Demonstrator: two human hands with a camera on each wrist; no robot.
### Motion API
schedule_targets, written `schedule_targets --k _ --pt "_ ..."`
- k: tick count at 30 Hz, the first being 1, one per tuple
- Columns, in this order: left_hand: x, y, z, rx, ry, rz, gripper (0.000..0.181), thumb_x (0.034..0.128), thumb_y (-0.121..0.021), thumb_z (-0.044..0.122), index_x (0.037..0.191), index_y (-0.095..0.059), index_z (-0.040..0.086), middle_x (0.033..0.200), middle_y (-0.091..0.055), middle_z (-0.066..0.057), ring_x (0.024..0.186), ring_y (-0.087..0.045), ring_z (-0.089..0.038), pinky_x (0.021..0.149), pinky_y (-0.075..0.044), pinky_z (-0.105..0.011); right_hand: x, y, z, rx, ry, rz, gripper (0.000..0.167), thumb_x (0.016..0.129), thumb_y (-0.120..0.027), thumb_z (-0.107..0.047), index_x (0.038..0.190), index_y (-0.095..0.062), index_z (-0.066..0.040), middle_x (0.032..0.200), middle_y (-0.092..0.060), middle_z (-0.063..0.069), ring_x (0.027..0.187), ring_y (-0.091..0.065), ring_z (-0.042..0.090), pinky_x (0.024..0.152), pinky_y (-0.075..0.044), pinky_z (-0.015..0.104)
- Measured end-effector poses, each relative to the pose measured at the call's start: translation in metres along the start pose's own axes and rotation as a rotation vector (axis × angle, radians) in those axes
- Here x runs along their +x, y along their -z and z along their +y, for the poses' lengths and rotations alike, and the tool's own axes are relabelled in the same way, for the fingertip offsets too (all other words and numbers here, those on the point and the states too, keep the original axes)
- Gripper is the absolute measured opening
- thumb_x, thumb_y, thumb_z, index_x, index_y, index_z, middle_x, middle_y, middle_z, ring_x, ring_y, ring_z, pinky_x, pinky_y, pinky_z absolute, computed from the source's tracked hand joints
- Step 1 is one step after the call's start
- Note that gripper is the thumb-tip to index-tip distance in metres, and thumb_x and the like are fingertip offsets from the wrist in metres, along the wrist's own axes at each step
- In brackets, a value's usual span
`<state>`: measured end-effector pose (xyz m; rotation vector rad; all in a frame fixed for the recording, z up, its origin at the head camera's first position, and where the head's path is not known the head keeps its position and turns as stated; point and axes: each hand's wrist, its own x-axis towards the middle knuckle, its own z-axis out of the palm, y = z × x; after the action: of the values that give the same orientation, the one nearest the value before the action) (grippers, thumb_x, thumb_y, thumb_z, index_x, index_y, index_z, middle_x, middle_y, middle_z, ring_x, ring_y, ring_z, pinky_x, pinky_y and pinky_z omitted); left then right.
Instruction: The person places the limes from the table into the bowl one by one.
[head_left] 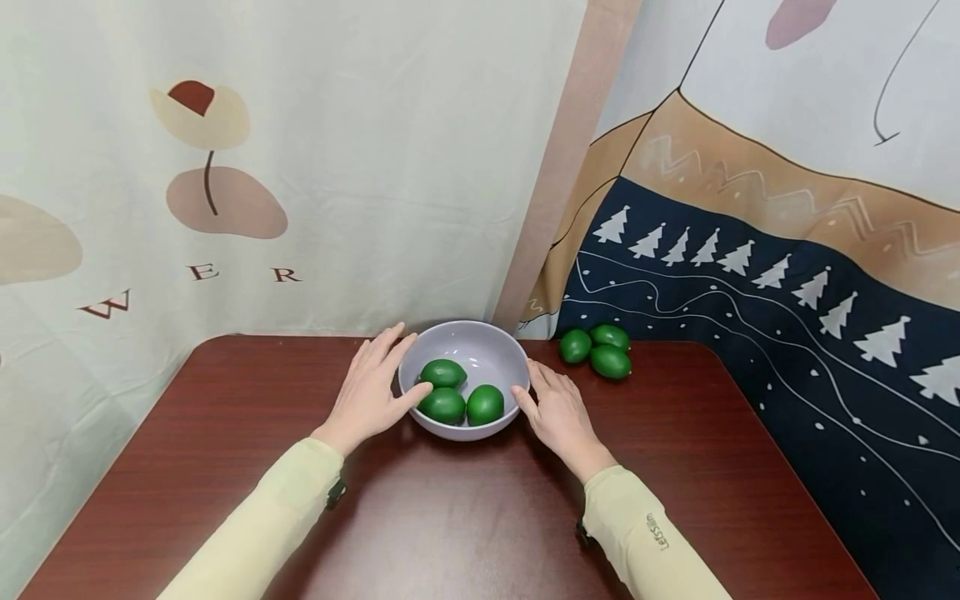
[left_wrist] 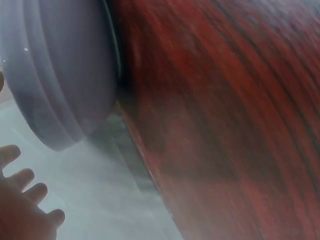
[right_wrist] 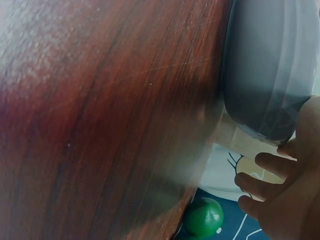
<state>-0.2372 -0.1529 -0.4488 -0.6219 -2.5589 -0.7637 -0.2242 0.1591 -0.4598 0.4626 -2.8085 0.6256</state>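
A grey-lavender bowl stands near the far edge of the table with three green limes in it, one of them a lime at the right. My left hand is at the bowl's left side, fingers spread and straight, thumb over the near-left rim. In the left wrist view those fingers show apart from the bowl wall. On the opposite side, my right hand has its fingers extended along the rim. The right wrist view has a fingertip at the bowl's side; firm contact is hard to tell.
Three more limes lie together at the table's far edge, right of the bowl. Behind the dark red wooden table hang a pale printed curtain and a navy cloth with white trees.
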Motion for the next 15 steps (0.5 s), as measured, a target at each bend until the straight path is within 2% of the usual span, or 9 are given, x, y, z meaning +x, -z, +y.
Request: schedule_targets --k 10,15 --pt "-0.001 -0.003 -0.009 0.103 0.093 -0.02 0.072 0.0977 -0.062 0.048 0.156 -0.045 0.01 0.167 -0.03 -0.017 0.156 -0.022 -0.039 0.124 -0.012 -0.063 -0.001 0.0 0.001 0.008 -0.016 -0.019 0.062 0.108 -0.051 -0.042 0.154 -0.046 0.0 0.153 -0.05 0.022 0.139 -0.049 0.041 0.119 -0.032 0.058" --pt "0.0 -0.006 -0.013 0.134 0.115 -0.039 0.067 0.1017 -0.056 0.047 0.157 -0.043 0.012 0.169 -0.027 -0.016 0.156 -0.019 -0.039 0.124 -0.01 -0.063 0.0 0.0 0.001 0.007 -0.017 -0.02 0.062 0.108 -0.051 -0.042 0.154 -0.046 0.0 0.153 -0.05 0.022 0.139 -0.049 0.041 0.119 -0.032 0.058"
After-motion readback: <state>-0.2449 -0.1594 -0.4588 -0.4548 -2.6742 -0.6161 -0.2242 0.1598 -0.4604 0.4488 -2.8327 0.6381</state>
